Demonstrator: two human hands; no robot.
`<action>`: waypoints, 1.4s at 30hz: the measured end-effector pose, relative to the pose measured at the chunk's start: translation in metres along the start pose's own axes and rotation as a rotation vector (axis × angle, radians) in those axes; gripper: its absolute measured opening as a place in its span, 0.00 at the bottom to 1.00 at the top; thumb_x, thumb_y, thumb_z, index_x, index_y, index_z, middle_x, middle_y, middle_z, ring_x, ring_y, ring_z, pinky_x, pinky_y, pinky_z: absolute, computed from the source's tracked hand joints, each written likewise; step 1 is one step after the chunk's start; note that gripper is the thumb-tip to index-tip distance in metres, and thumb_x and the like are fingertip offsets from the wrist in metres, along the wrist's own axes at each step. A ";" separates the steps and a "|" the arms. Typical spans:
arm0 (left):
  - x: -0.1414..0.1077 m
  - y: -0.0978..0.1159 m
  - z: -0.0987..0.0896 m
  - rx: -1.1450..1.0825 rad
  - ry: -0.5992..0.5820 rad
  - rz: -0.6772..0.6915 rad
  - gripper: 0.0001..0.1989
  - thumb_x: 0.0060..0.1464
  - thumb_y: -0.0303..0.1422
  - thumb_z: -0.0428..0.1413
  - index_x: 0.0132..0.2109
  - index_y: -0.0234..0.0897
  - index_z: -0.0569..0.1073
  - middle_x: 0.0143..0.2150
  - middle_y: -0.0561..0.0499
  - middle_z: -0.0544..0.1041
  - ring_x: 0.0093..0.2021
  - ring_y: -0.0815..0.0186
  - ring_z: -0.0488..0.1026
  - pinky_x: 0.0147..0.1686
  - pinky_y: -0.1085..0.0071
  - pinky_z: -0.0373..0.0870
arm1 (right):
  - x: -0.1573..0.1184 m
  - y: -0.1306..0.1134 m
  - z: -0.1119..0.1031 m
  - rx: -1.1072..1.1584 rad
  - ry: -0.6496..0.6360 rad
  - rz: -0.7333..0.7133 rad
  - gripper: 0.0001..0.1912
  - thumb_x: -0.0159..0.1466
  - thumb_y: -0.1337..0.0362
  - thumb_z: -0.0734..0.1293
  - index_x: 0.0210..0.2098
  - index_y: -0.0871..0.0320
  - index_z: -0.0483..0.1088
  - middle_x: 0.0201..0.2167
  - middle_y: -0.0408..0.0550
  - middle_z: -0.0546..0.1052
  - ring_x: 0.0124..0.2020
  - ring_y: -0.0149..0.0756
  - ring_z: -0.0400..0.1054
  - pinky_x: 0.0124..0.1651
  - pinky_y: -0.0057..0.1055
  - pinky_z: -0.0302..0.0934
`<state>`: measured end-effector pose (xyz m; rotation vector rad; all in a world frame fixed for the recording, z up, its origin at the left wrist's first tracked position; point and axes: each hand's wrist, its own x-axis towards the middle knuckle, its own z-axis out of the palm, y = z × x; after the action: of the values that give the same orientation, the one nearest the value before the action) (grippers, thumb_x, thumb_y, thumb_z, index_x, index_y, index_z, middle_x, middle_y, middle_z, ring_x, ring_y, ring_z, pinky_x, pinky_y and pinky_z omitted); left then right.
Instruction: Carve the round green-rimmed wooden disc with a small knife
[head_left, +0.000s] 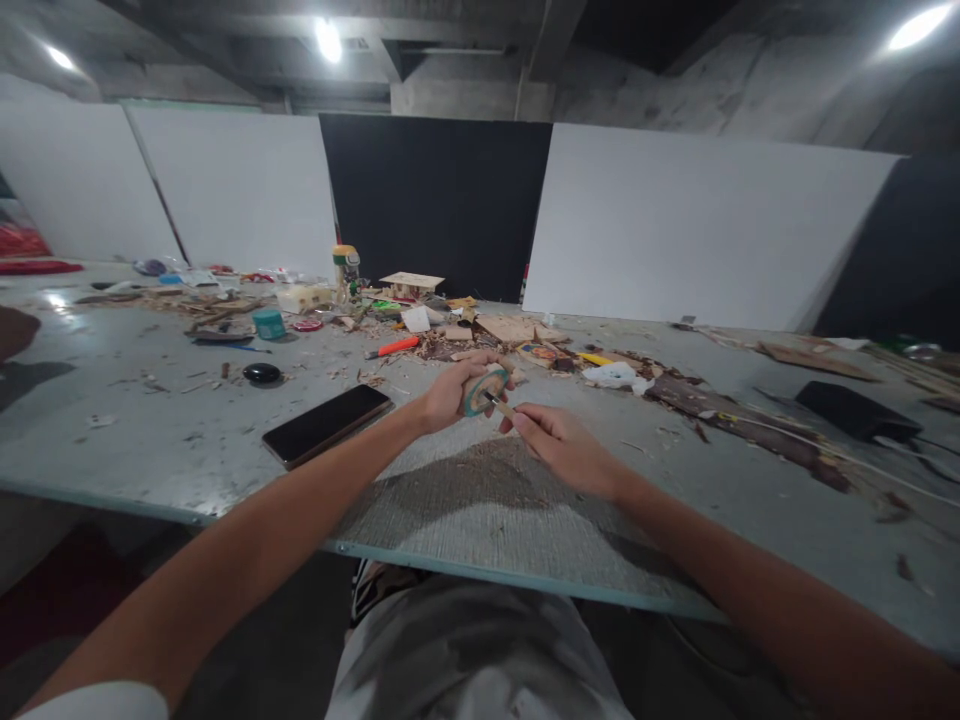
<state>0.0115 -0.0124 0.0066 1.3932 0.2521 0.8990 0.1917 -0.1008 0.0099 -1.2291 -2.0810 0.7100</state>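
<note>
My left hand (pixel 450 393) is wrapped round a small oval wood piece (pixel 486 391) with a teal rim and a bare, carved-looking middle. In my right hand (pixel 553 440) is a carving tool (pixel 504 407) with a pale wooden handle and a short dark metal tip. That tip touches the face of the oval piece. Both hands are above the table near its front edge, and fine shavings lie on the surface below them. The back of the oval piece is hidden by my left fingers.
A black phone (pixel 327 425) and a black mouse-shaped object (pixel 262 373) lie to the left. Behind my hands are an orange cutter (pixel 394 347), wood scraps and shavings, a teal tub (pixel 268 323) and a jar (pixel 346 274). Bark strips (pixel 742 425) and a black box (pixel 856 411) lie right.
</note>
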 end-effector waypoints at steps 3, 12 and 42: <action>-0.001 -0.002 0.001 0.003 0.012 0.010 0.15 0.52 0.36 0.49 0.46 0.34 0.66 0.39 0.45 0.75 0.34 0.63 0.74 0.26 0.72 0.67 | 0.000 0.000 0.002 0.055 -0.009 0.009 0.18 0.69 0.53 0.56 0.36 0.59 0.69 0.18 0.38 0.58 0.19 0.28 0.51 0.23 0.27 0.46; 0.000 -0.003 0.003 0.040 0.025 0.035 0.15 0.53 0.38 0.50 0.45 0.34 0.66 0.38 0.46 0.74 0.29 0.67 0.72 0.25 0.72 0.67 | -0.001 -0.005 0.003 0.684 -0.154 0.267 0.16 0.68 0.49 0.56 0.35 0.55 0.63 0.12 0.31 0.54 0.11 0.23 0.37 0.14 0.23 0.37; 0.000 0.002 -0.012 0.204 -0.160 -0.123 0.17 0.55 0.39 0.49 0.46 0.31 0.69 0.38 0.42 0.75 0.32 0.63 0.73 0.25 0.71 0.67 | 0.004 0.010 -0.014 0.869 -0.326 0.391 0.17 0.71 0.56 0.53 0.34 0.58 0.66 0.09 0.31 0.53 0.09 0.23 0.36 0.11 0.19 0.39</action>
<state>0.0031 -0.0039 0.0062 1.6116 0.3108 0.6703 0.2057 -0.0908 0.0132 -1.0273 -1.4355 1.8487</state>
